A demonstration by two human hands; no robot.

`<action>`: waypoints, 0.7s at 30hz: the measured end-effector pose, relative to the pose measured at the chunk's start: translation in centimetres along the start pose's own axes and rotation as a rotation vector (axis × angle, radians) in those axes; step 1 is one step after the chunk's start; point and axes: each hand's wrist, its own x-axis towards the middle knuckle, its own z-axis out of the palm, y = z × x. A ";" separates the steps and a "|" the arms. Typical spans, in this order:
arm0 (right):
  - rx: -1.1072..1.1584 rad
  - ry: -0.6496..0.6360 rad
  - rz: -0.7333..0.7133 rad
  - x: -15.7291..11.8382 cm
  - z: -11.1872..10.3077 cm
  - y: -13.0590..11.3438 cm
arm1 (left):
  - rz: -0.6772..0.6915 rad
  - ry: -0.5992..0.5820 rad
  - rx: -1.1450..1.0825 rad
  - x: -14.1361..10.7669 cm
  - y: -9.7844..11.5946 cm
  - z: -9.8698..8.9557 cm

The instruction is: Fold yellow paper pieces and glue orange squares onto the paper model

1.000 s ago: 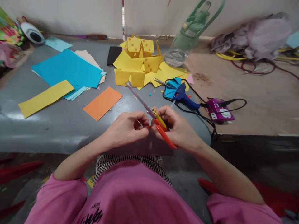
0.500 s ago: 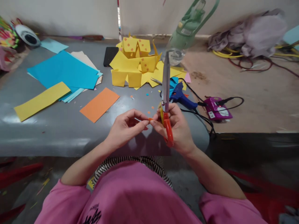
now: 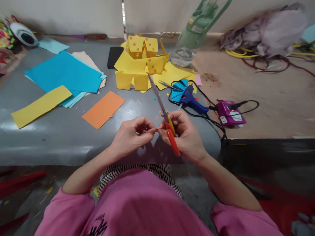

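My left hand is closed, its thumb and forefinger pinching a tiny orange paper piece near the table's front edge. My right hand meets it there, thumb and finger at the piece's other side. Hooked in that same right hand is a pair of scissors with red and yellow handles, the blades pointing up and left. Beyond the hands stands a folded yellow paper model with orange spots. An orange paper rectangle lies left of my hands.
Blue paper sheets and a yellow strip lie on the left, a black phone behind. On the right are a blue glue gun with its cord, a purple power socket and a green-topped bottle.
The scissors have tipped left in my right hand, from nearly upright to slanting. Both hands stay together at the small orange piece.
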 end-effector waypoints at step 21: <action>-0.051 -0.027 0.039 0.1 -0.6 -0.6 | -0.161 0.022 -0.499 0.7 -1.2 0.2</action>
